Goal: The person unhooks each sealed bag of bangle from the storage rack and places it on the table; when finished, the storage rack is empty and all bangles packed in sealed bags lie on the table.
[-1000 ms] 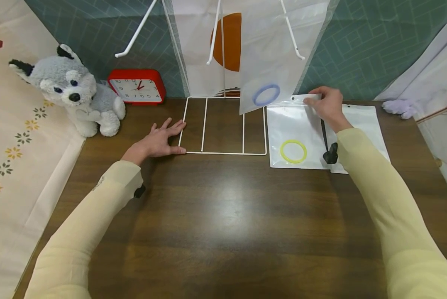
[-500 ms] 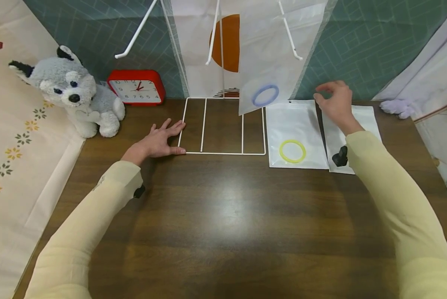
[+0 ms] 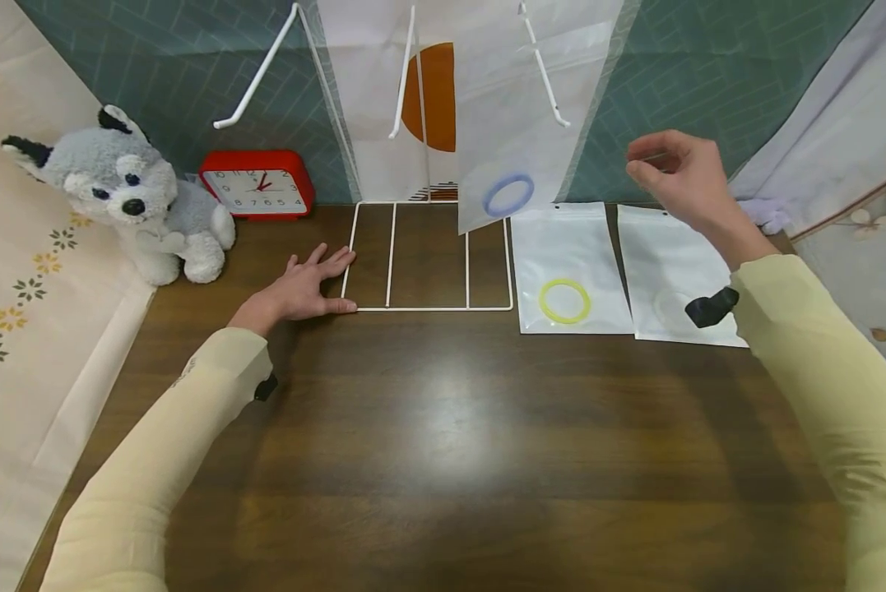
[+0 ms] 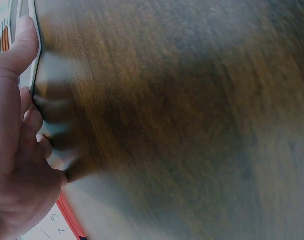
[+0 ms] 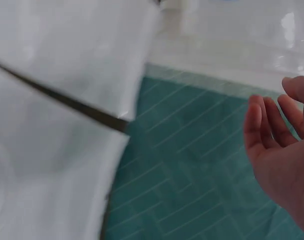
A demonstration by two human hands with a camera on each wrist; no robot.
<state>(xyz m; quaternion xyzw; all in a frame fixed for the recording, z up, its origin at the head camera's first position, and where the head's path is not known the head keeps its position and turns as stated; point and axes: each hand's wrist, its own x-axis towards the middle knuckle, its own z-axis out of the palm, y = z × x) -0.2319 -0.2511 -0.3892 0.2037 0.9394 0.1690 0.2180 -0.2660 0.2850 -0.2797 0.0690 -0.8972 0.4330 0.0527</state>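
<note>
My left hand (image 3: 298, 288) rests at the left side of a white wire rack base (image 3: 435, 309), fingers spread and touching its wire. In the left wrist view, the thumb (image 4: 25, 42) lies along the wire. My right hand (image 3: 690, 181) is raised above the table's back edge with loosely curled fingers, holding nothing. Below it lie a white pouch with a yellow ring (image 3: 564, 301) and a second white pouch (image 3: 657, 255) bearing a faint pale ring. A narrow gap separates the two pouches. Another pouch with a blue ring (image 3: 507, 196) hangs upright over the rack base.
Three white hooks (image 3: 257, 74) stick out above the table. A red alarm clock (image 3: 257, 184) and a grey plush husky (image 3: 124, 193) stand at the back left. Behind are a green patterned backdrop (image 3: 694, 74) and a white hanging with an orange shape (image 3: 437, 97).
My right hand has left the pouch with the yellow ring and moved up and right. The left hand stays on the rack base. The head view has shifted slightly.
</note>
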